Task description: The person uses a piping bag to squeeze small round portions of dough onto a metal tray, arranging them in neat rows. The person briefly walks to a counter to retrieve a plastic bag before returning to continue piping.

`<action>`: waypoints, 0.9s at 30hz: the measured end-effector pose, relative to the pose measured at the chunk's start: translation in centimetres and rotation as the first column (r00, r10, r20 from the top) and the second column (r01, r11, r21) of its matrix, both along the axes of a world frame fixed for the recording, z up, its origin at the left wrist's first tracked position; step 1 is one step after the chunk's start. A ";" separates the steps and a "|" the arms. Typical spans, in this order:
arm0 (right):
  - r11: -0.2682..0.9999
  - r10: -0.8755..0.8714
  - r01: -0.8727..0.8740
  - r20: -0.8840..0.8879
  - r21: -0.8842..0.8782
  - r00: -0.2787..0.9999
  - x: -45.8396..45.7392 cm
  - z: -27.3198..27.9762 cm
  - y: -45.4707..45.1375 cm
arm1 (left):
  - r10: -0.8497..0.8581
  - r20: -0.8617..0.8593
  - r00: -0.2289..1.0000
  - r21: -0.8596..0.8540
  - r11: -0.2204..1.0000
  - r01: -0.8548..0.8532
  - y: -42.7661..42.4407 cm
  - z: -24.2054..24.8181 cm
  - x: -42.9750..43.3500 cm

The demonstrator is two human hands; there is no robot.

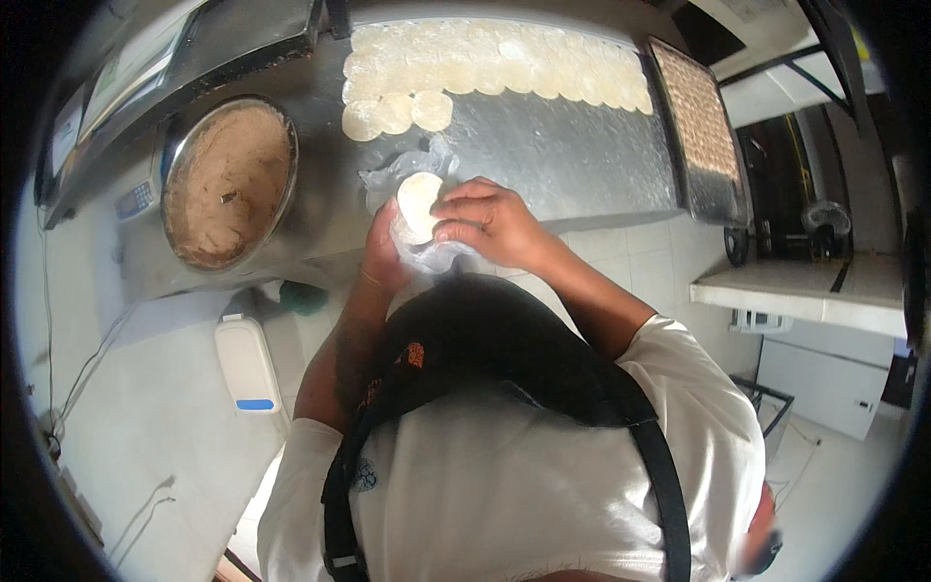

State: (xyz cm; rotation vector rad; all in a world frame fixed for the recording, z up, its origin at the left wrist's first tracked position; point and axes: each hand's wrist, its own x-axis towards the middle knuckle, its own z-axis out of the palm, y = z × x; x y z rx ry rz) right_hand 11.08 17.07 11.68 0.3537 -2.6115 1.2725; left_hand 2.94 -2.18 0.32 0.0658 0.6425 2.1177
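My left hand (pixel 383 247) holds a thin plastic bag (pixel 430 258) from its left side. In the bag's opening is a pale, flat dough round (pixel 417 204), perhaps a stack; the bag hides how many. The fingers and thumb of my right hand (pixel 494 222) close on the right edge of the dough. Beyond my hands, overlapping rows of floured dough rounds (pixel 502 62) cover the far part of the dark metal worktop (pixel 567 160). A shorter front row ends with a single dough round (pixel 432 110) just above the crumpled bag.
To the left stands a large metal bowl (pixel 291 167) of light brown filling (pixel 233 164). A scale (pixel 136 200) with a keypad is beside it. At the worktop's right end lies a dark tray (pixel 709 200) with rows of small pale pieces (pixel 694 109). A lidded bin (pixel 247 360) stands below left.
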 end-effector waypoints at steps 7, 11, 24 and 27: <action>0.979 -0.163 0.173 -0.095 0.104 0.982 3.8 0.7 -0.6 | -0.142 0.162 0.977 0.142 0.983 0.119 1.7 1.5 1.3; 0.992 -0.100 0.102 -0.032 0.072 0.994 3.6 0.5 0.9 | -0.140 0.119 0.983 0.092 0.987 0.130 2.6 1.0 1.5; 0.960 0.033 0.048 0.284 -0.275 0.958 -0.1 -1.0 5.3 | 0.043 0.055 0.998 -0.217 0.976 -0.030 6.0 0.5 0.8; 0.975 0.016 0.038 0.242 -0.217 0.970 -0.5 -1.3 5.8 | 0.015 0.127 0.992 -0.101 0.995 -0.002 6.6 -0.3 0.7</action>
